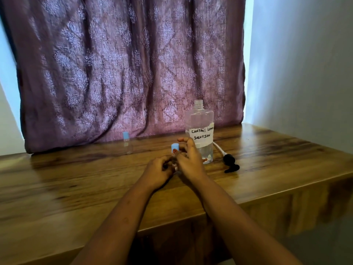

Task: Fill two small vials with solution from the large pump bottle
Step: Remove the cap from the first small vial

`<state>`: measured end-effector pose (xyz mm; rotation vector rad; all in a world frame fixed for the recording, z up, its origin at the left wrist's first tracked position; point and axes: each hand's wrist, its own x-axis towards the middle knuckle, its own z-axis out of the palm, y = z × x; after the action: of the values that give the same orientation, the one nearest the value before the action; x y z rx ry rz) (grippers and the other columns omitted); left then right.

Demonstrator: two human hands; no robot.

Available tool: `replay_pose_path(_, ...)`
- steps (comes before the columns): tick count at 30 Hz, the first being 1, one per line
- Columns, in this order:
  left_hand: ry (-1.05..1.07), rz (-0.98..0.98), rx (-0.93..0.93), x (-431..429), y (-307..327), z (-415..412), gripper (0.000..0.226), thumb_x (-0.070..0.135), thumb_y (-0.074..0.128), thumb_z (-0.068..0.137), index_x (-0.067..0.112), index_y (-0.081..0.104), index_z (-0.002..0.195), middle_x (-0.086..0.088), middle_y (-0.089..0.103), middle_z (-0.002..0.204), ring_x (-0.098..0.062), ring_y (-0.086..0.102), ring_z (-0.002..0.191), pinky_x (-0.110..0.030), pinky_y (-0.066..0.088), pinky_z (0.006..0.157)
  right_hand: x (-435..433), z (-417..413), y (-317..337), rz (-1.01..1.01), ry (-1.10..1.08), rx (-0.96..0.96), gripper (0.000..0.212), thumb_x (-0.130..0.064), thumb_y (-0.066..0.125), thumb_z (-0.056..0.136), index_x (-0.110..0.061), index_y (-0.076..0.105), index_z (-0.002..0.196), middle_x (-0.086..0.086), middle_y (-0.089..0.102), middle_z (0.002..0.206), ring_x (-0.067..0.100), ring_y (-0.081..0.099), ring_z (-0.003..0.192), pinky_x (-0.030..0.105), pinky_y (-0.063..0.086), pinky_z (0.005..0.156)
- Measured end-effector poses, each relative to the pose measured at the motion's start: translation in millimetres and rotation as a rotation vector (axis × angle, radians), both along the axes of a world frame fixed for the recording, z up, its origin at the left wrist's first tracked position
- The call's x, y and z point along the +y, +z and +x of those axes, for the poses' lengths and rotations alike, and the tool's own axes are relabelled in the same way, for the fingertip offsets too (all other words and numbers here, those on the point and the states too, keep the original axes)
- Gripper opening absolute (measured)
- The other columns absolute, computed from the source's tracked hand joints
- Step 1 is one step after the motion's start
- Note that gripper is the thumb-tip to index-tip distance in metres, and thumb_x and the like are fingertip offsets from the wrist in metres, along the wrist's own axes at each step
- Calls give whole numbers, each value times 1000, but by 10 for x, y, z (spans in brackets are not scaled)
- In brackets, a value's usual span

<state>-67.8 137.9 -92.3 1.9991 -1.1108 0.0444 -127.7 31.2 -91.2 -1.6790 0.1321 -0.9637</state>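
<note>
A small clear vial [174,163] stands on the wooden table [95,184], held low down by my left hand [157,174]. Its blue cap [175,147] is pinched by the fingers of my right hand [189,159]; whether the cap sits on the vial or just above it is unclear. Right behind stands the large clear bottle [200,121] with a handwritten "contact lens solution" label, its neck open and a little liquid at the bottom. Its black pump head with white tube [229,161] lies on the table to the right. A second blue-capped vial [127,143] stands upright at the left.
A purple patterned curtain [124,64] hangs behind the table's far edge. A pale wall [305,64] rises on the right. The table's front edge [248,201] runs under my forearms.
</note>
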Motion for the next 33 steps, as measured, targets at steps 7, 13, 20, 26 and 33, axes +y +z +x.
replay_pose_path(7, -5, 2, 10, -1, -6, 4, 35, 16, 61, 91, 16, 60, 125, -3, 67, 119, -17, 61, 106, -25, 44, 85, -12, 0, -18, -58, -14, -1, 28, -8, 65, 83, -20, 51, 104, -1, 59, 100, 22, 62, 98, 41, 57, 80)
replay_pose_path(13, 0, 9, 22, -4, -1, 3, 41, 19, 63, 91, 17, 55, 131, -5, 64, 127, -16, 59, 111, -24, 42, 89, 44, -87, 45, 125, 70, -127, 29, -5, 52, 92, -20, 48, 117, -3, 58, 104, 16, 61, 91, 39, 56, 81)
replay_pose_path(20, -1, 17, 56, -1, -8, 12, 40, 24, 64, 90, 22, 57, 129, 0, 66, 122, -8, 56, 103, -23, 42, 88, -169, -316, 31, 236, -79, -156, 24, -7, 66, 84, -27, 57, 94, 2, 64, 98, 20, 64, 91, 41, 57, 79)
replay_pose_path(26, 12, -11, 92, -23, -39, 40, 34, 25, 68, 87, 23, 62, 120, 3, 67, 108, -14, 61, 99, -24, 45, 83, -544, -617, 21, -276, -247, 274, 23, -5, 64, 81, -9, 67, 104, 0, 61, 112, 15, 58, 103, 19, 49, 79)
replay_pose_path(33, 9, 9, 84, -17, -53, 50, 32, 27, 69, 86, 22, 62, 117, 4, 67, 104, -13, 60, 94, -27, 45, 80, -578, -687, -47, -434, -338, 548, 25, -7, 59, 83, -10, 62, 108, 3, 63, 92, 14, 59, 82, 14, 41, 60)
